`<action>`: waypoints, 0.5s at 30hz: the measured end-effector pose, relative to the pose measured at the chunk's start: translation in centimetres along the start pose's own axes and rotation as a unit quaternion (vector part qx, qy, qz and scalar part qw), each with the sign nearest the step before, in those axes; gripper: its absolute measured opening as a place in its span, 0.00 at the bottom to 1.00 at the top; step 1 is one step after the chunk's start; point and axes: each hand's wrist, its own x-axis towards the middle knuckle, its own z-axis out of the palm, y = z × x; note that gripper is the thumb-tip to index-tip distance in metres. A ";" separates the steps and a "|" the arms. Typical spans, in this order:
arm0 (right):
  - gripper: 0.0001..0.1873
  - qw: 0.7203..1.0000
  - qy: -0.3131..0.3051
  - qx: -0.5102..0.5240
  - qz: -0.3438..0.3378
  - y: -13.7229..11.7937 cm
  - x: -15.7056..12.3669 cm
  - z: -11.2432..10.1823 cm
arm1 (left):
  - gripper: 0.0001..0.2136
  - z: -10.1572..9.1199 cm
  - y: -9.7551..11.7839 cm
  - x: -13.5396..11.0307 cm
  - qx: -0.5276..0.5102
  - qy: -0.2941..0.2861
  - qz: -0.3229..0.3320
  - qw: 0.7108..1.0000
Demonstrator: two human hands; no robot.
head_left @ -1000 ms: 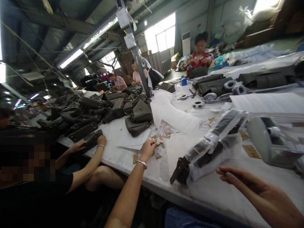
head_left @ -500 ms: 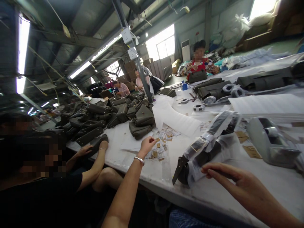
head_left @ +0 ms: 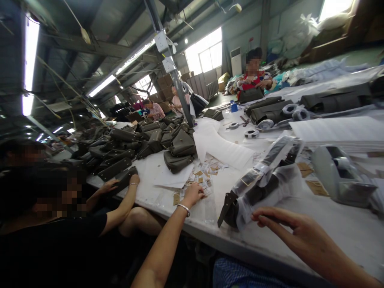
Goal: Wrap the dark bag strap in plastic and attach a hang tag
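Note:
My left hand [head_left: 193, 194], a bracelet on its wrist, rests on a scatter of small paper tags [head_left: 205, 176] near the table's front edge. Its fingers are curled down onto the tags; what they pinch is too small to name. My right hand [head_left: 289, 232] hovers low at the right, fingers stretched out and holding nothing. Its fingertips point at a dark strap piece wrapped in clear plastic [head_left: 261, 186] and stop just short of the lower end.
A co-worker at the left has both hands [head_left: 120, 184] on a dark bag part. Olive bags [head_left: 177, 150] are piled behind the tags. White foam sheets [head_left: 222, 150], tape rolls [head_left: 252, 133], a grey dispenser [head_left: 345, 176] and a steel post [head_left: 178, 84] share the table [head_left: 345, 232].
My left hand has drawn back toward the table edge and come down onto the tags. My right hand has slid left, closer to the wrapped strap.

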 end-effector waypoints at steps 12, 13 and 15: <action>0.17 1.000 0.013 -0.001 -0.014 -0.1 1.3 -0.4 | 0.12 -7.4 1.8 -0.4 -0.346 0.105 0.046 0.931; 0.17 1.000 0.016 0.005 -0.024 -0.6 1.9 -0.5 | 0.12 -8.5 2.6 -0.7 -0.382 0.114 0.055 0.915; 0.16 0.998 0.023 0.020 -0.049 -1.8 3.2 -0.7 | 0.13 -10.7 4.5 -1.5 -0.447 0.121 0.072 0.883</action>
